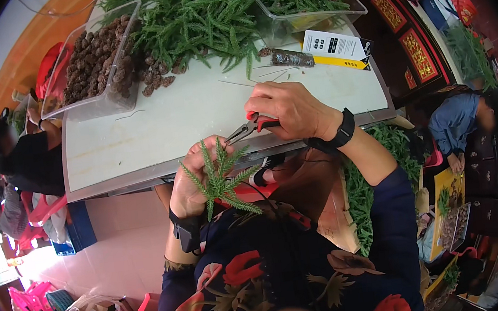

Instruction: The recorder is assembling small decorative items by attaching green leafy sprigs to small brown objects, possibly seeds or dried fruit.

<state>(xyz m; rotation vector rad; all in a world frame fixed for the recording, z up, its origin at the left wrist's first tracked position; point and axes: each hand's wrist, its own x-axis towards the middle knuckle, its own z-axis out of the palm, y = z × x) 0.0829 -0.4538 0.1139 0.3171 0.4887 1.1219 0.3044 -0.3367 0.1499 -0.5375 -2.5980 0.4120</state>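
Note:
My left hand (189, 184) is closed around the base of a green artificial pine sprig (221, 180), whose needled tips fan out toward me. In my right hand (286, 108) is a pair of pliers (250, 127) with red and black handles. The pliers' jaws reach the left fingertips at the sprig's stem end; what lies between them is too small to make out. Both hands are above the near edge of a white-topped table (184, 123). Several thin wires (270, 72) lie beyond the right hand.
A clear bin of brown pine cones (94, 62) stands at the far left of the table. Green sprigs (203, 19) are heaped at the back, beside another clear bin (307, 20). A yellow-and-white card package (335, 50) lies right. Other people (30, 153) sit at both sides.

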